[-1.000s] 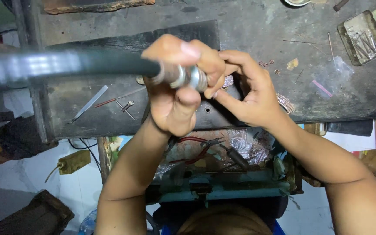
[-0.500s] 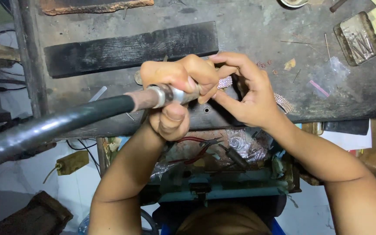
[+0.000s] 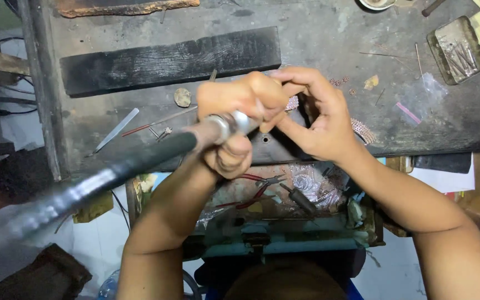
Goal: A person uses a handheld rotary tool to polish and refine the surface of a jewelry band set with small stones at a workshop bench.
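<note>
At the near edge of a worn, dark workbench, we see the left hand clenched around the metal handpiece of a rotary tool, its thick black flexible shaft running off toward the lower left. The right hand pinches a small pinkish chain-like piece between thumb and fingertips, held just at the tool's tip; the contact point itself is hidden by the fingers. A blackened wooden block lies along the far side of the bench, a flat metal file near its left edge, and a small tin of bits in the far right corner. Red-handled pliers rest in the tray below the bench.
</note>
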